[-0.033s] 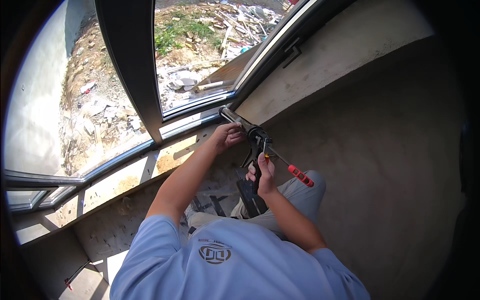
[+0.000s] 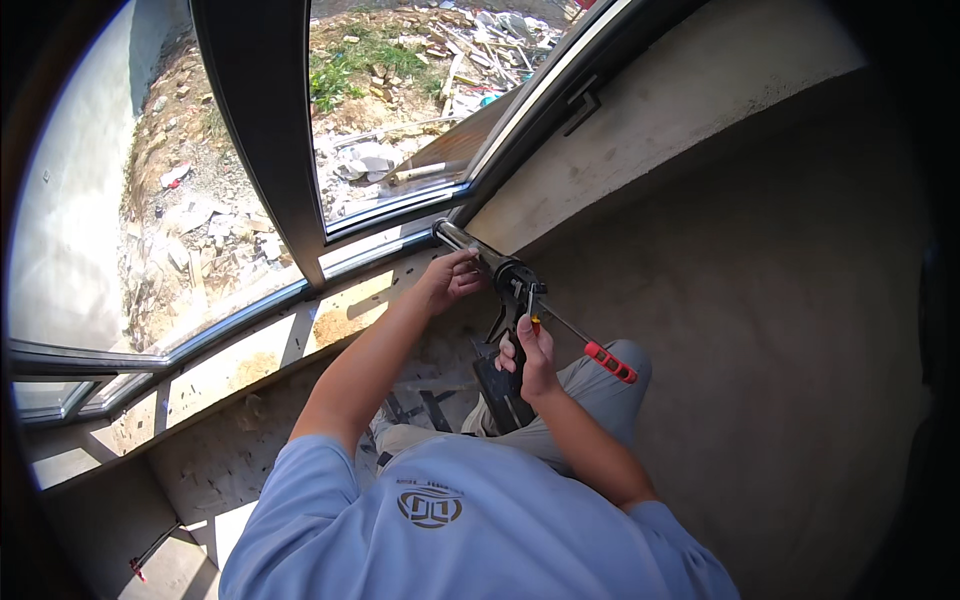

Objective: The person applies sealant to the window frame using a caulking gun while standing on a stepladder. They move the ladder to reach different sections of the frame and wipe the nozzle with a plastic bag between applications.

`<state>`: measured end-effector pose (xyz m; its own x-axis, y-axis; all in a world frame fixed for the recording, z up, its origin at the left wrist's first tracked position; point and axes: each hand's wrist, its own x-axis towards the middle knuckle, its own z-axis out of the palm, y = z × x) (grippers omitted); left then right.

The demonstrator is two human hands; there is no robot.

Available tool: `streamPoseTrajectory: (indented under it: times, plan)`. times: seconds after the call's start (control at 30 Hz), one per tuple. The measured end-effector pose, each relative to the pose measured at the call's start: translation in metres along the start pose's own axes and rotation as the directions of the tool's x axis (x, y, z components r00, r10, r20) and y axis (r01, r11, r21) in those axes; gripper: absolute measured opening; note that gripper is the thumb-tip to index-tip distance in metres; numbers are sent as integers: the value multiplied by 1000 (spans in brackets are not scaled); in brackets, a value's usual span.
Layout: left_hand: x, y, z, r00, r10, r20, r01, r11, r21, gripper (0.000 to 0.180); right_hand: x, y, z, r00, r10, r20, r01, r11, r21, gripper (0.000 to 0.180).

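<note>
A caulking gun with a silver barrel and black frame slants across in front of me. Its barrel's far end lies by the sill at the window corner. My left hand has its fingers bent against the side of the barrel. Lower down, my right hand is closed round the black grip, thumb on top. A small red and yellow piece with a thin metal shaft shows by that thumb; I cannot tell whether it belongs to the gun. The gun's rod ends in a red handle above my right knee.
The window frame rises at the left, with rubble outside. A spotted sill runs below it. The concrete ledge borders the right side, with a window handle above it. A black object lies between my legs.
The caulking gun has shifted slightly: its red handle sits a little farther right and lower, its barrel end a little farther left. Both hands stay on it.
</note>
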<state>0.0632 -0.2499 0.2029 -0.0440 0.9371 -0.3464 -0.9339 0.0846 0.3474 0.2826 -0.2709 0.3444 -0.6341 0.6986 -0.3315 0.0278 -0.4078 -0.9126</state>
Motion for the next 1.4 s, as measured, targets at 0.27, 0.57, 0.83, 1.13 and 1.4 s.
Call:
streamPoseTrajectory:
  times: [0.27,0.57,0.83,1.13,1.4]
  plan:
    - [-81,-36,-49,892,-108,-439,51,989,-139,27,-63,12,25,927,258,273,-203,956,-212,30]
    - [-209,3,-202,779,-170,-604,184,982,-40,20,-7,108,-56,961,-243,-135,-108,122,-987,78]
    - [-289,-6,-309,527,-369,-765,634,771,65,18,-32,165,-107,945,-327,31,45,35,-998,81]
    - [-317,-53,-350,378,-309,-873,923,198,329,121,-26,164,-109,938,-346,22,55,85,-995,76]
    - [-327,-74,-341,436,-315,-843,891,20,453,125,-24,161,-107,948,-318,1,27,80,-996,79]
